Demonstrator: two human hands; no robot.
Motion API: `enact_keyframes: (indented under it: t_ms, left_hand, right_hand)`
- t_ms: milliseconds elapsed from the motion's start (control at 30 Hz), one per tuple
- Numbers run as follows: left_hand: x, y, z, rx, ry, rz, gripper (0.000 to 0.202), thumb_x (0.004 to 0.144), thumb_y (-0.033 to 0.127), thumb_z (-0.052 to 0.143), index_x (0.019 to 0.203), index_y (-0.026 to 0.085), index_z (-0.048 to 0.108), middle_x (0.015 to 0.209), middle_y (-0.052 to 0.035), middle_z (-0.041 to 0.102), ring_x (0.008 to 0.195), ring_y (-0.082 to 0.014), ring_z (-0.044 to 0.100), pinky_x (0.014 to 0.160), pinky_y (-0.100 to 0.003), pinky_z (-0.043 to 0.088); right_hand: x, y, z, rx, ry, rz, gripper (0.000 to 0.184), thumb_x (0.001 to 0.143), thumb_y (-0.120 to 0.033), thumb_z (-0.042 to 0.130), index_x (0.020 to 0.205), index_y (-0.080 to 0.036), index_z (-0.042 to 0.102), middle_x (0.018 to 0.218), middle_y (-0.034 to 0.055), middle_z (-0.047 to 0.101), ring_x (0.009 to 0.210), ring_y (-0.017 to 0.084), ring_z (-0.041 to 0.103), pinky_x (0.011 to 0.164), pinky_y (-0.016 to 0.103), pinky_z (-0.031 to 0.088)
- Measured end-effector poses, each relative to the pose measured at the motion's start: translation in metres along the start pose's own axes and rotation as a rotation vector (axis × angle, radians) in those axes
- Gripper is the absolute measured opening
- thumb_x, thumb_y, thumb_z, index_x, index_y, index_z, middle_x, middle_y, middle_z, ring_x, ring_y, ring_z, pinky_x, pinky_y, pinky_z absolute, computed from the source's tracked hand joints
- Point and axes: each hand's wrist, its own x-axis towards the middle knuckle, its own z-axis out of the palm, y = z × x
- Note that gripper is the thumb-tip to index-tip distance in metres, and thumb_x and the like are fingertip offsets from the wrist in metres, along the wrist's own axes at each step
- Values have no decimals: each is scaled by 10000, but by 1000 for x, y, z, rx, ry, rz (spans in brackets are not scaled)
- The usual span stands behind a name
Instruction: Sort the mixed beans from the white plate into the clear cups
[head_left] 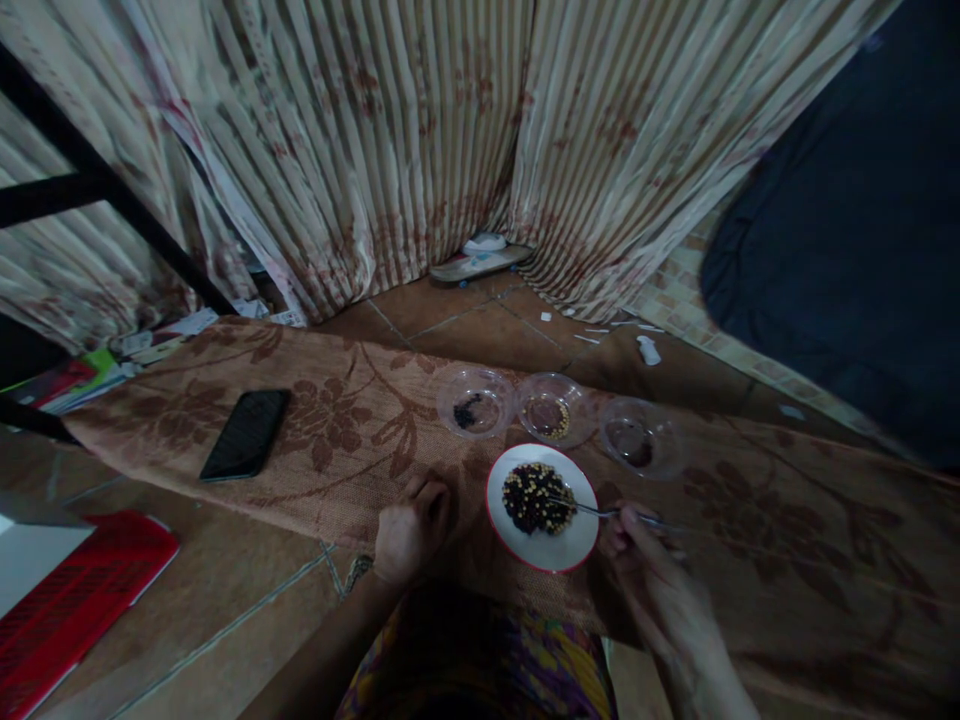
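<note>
A white plate with a red rim (555, 550) lies on a brown flowered cloth (337, 430) and carries a heap of mixed dark and pale beans (537, 497). My right hand (645, 560) is closed on thin metal tweezers (592, 510) whose tips reach into the beans. To the left of the plate, my left hand (409, 530) rests on the cloth as a loose fist. Behind the plate stand three clear plastic bowls: the left one (474, 402) holds dark beans, the middle one (553, 408) pale beans, the right one (641, 437) a few dark ones.
A black phone (246, 433) lies on the cloth at the left. A red and white object (67, 580) sits on the tiled floor at the lower left. Striped curtains (390, 150) hang behind, with a sandal (480, 262) at their foot. A dark mass (847, 230) fills the right.
</note>
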Motion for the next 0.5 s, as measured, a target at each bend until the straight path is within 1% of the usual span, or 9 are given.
enact_keyframes:
  t_ms: [100,233,333,500]
  left_hand:
    - [0,0,0,3,5,2,226,983,335,482,959,253,690,995,-9,717,788,-138,700,625,-218,461]
    - [0,-1,1,8,10,-3,231,983,336,479,960,254,693,989,-12,715,787,-139,697,612,-218,453]
    - [0,-1,1,6,6,-7,232,982,333,477,964,252,694,994,-17,715,788,-138,694,599,-215,447]
    - [0,0,0,-12,-12,-5,225,978,315,476,950,249,690,981,-19,714,800,-137,691,638,-214,467]
  right_hand:
    - [2,6,-1,-66,74,-49,281,648,-393,886,738,-189,715,624,-32,602,558,71,507,501,180,420]
    - [5,11,-8,-353,190,-169,358,681,-472,846,823,-164,735,667,11,678,566,111,568,513,216,456]
    - [4,9,-7,-510,194,-183,423,688,-511,826,871,-136,758,704,50,717,584,145,613,534,246,498]
    - [1,7,-5,-581,188,-177,446,700,-547,800,897,-147,779,757,75,758,654,199,683,594,291,560]
